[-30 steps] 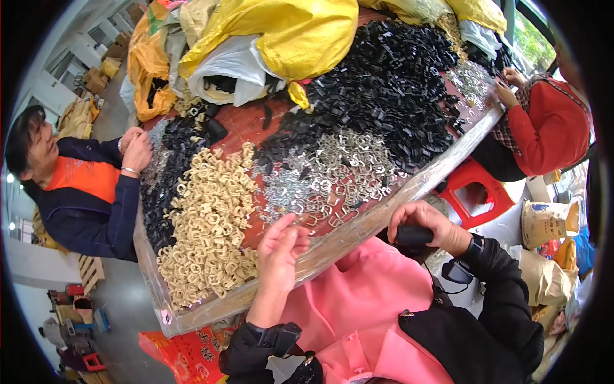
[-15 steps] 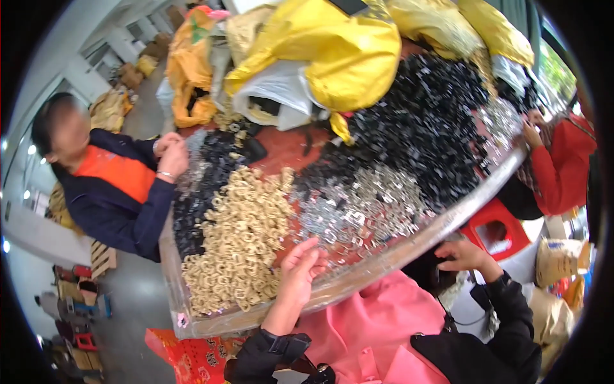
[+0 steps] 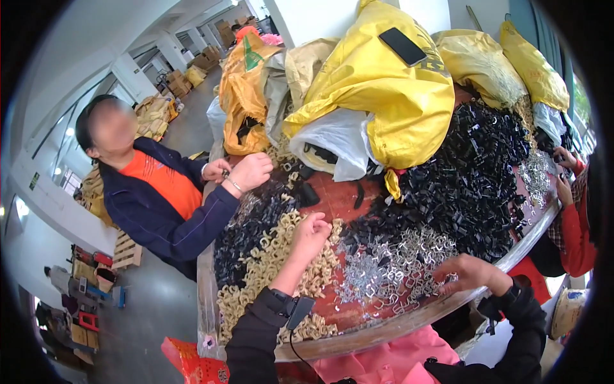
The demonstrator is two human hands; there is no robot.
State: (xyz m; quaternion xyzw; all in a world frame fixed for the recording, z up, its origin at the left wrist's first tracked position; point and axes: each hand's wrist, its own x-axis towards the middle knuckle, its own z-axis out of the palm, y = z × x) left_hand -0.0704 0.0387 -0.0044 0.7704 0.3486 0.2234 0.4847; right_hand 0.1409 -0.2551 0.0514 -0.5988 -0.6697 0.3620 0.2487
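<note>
Left hand (image 3: 311, 232) loosely closed over pile of beige plastic clips (image 3: 275, 269); whether gripping one, cannot tell. Right hand (image 3: 470, 274) open, flat on small silver metal clips (image 3: 390, 265). Clips look light, stiff, tangle-prone; pinch singly. Round red surface (image 3: 332, 198) beneath.

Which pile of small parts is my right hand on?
The right hand rests on the shiny silver metal pile, between the cream pile and black pile.
</note>
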